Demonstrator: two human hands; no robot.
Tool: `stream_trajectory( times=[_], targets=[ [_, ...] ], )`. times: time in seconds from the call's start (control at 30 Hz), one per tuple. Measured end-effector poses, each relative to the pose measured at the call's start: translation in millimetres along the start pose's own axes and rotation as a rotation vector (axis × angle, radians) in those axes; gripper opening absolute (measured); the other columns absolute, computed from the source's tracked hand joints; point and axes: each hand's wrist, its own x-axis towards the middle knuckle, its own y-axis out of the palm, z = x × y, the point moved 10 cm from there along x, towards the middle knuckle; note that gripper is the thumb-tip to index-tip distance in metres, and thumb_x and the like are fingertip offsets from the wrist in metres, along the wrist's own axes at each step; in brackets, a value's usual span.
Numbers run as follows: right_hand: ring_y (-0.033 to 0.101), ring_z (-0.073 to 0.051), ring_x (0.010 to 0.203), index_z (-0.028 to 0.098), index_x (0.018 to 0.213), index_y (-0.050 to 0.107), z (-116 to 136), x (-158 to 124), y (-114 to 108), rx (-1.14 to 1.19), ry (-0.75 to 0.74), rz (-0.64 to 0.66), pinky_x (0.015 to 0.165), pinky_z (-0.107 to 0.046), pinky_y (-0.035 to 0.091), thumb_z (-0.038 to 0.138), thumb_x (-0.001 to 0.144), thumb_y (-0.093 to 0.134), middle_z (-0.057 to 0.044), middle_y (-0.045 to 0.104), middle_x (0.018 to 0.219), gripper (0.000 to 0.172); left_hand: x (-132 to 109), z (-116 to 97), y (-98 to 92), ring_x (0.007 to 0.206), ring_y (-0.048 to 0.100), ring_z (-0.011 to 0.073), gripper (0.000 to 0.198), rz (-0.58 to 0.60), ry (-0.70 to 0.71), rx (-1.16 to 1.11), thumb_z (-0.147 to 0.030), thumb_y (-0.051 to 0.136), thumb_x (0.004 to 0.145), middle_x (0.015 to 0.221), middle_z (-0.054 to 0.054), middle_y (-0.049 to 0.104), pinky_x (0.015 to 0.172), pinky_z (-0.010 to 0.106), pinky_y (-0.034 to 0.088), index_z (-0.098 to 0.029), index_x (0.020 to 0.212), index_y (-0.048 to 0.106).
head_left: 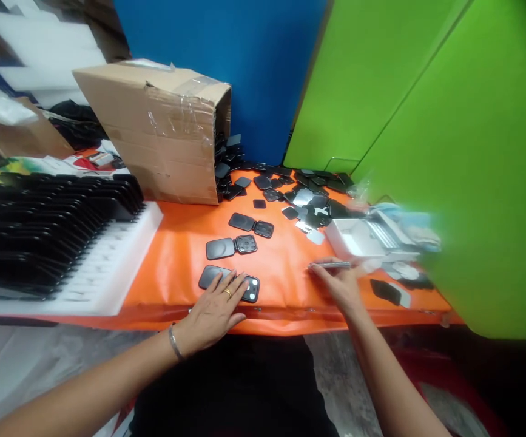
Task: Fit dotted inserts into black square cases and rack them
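My left hand [217, 306] lies with fingers stretched over the nearest black hinged piece [212, 276], covering its middle. White round dots show on that piece's right half. Behind it, two more hinged black pieces lie unfolded: one [221, 248] in the middle and another [243, 222] farther back. Each has a smooth plate on the left and a smaller panel with round marks on the right. To the right, my right hand [341, 285] is closed around a slim silver pen-like tool [335, 264], its tip pointing left above the orange cover.
A cardboard box [167, 133] lies on its side, black plates spilling from it onto the orange-covered table [281, 273]. At left, a white foam tray [139, 243] holds rows of black parts. An open white box [349, 240] stands right. Blue and green panels [426, 139] rise behind.
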Motion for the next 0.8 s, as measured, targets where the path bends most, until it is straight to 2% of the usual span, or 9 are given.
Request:
stream_trajectory(
  times=[0.1, 0.2, 0.33, 0.4, 0.47, 0.57, 0.63, 0.7, 0.8],
  targets=[
    [0.067, -0.023, 0.072, 0.017, 0.080, 0.060, -3, 3, -6, 0.007, -0.055, -0.106, 0.069, -0.036, 0.055, 0.043, 0.071, 0.069, -0.008, 0.068, 0.075, 0.029, 3, 4, 5.1, 0.138, 0.024, 0.0319, 0.067, 0.017, -0.019, 0.003, -0.040, 0.052, 0.090, 0.149, 0.013, 0.030, 0.111, 0.052, 0.024, -0.017, 0.145, 0.022],
    [0.067, -0.022, 0.071, 0.017, 0.081, 0.061, -2, 1, -8, -0.024, -0.087, -0.159, 0.066, -0.033, 0.055, 0.042, 0.072, 0.068, -0.008, 0.069, 0.075, 0.027, 4, 19, 1.1, 0.136, 0.028, 0.0290, 0.065, 0.014, -0.030, -0.073, -0.042, 0.052, 0.090, 0.146, 0.013, 0.035, 0.111, 0.051, 0.025, -0.020, 0.144, 0.024],
    [0.065, -0.021, 0.068, 0.017, 0.075, 0.064, 4, 0, -8, -0.144, -0.157, -0.195, 0.064, -0.031, 0.053, 0.042, 0.070, 0.067, -0.007, 0.069, 0.074, 0.026, 8, 50, -12.5, 0.122, 0.042, 0.0294, 0.069, -0.033, -0.112, -0.245, -0.052, 0.063, 0.079, 0.130, 0.014, 0.047, 0.104, 0.049, 0.036, -0.022, 0.135, 0.037],
    [0.065, -0.020, 0.066, 0.017, 0.073, 0.064, 3, -1, -9, -0.175, -0.157, -0.221, 0.061, -0.030, 0.052, 0.042, 0.070, 0.066, -0.007, 0.069, 0.072, 0.026, 10, 58, -12.3, 0.111, 0.046, 0.0283, 0.064, -0.013, -0.162, -0.316, -0.052, 0.067, 0.075, 0.118, 0.011, 0.050, 0.097, 0.046, 0.042, -0.022, 0.126, 0.045],
    [0.064, -0.020, 0.064, 0.017, 0.073, 0.064, 0, -1, -11, -0.167, -0.139, -0.244, 0.059, -0.029, 0.051, 0.041, 0.069, 0.066, -0.006, 0.068, 0.070, 0.025, 11, 59, -8.2, 0.103, 0.047, 0.0260, 0.051, 0.027, -0.199, -0.366, -0.048, 0.069, 0.075, 0.108, 0.009, 0.050, 0.090, 0.043, 0.044, -0.022, 0.115, 0.051],
    [0.064, -0.018, 0.061, 0.017, 0.076, 0.061, -4, -1, -14, -0.050, -0.107, -0.268, 0.058, -0.028, 0.052, 0.040, 0.072, 0.064, -0.005, 0.066, 0.066, 0.023, 10, 54, -8.3, 0.096, 0.048, 0.0224, 0.031, 0.044, -0.183, -0.432, -0.031, 0.068, 0.075, 0.099, 0.006, 0.048, 0.086, 0.037, 0.046, -0.021, 0.100, 0.053],
    [0.064, -0.017, 0.059, 0.018, 0.078, 0.058, -7, -1, -15, 0.054, -0.091, -0.275, 0.057, -0.028, 0.054, 0.038, 0.073, 0.064, -0.004, 0.065, 0.064, 0.022, 9, 58, -15.4, 0.094, 0.048, 0.0207, 0.029, 0.034, -0.171, -0.467, -0.021, 0.065, 0.071, 0.098, 0.004, 0.048, 0.084, 0.034, 0.045, -0.021, 0.097, 0.052],
    [0.064, -0.017, 0.059, 0.018, 0.079, 0.057, -9, -1, -15, 0.121, -0.082, -0.279, 0.055, -0.027, 0.054, 0.037, 0.073, 0.065, -0.003, 0.065, 0.064, 0.022, 8, 76, -28.2, 0.093, 0.049, 0.0196, 0.029, 0.007, -0.201, -0.466, -0.019, 0.063, 0.072, 0.100, 0.004, 0.050, 0.082, 0.032, 0.045, -0.021, 0.099, 0.052],
    [0.064, -0.016, 0.059, 0.017, 0.080, 0.056, -10, 0, -15, 0.151, -0.074, -0.275, 0.054, -0.026, 0.054, 0.036, 0.073, 0.066, -0.003, 0.065, 0.065, 0.022, 7, 129, -57.4, 0.092, 0.051, 0.0199, 0.025, -0.128, -0.339, -0.361, -0.031, 0.059, 0.080, 0.099, 0.004, 0.053, 0.083, 0.033, 0.044, -0.021, 0.101, 0.053]
  ],
)
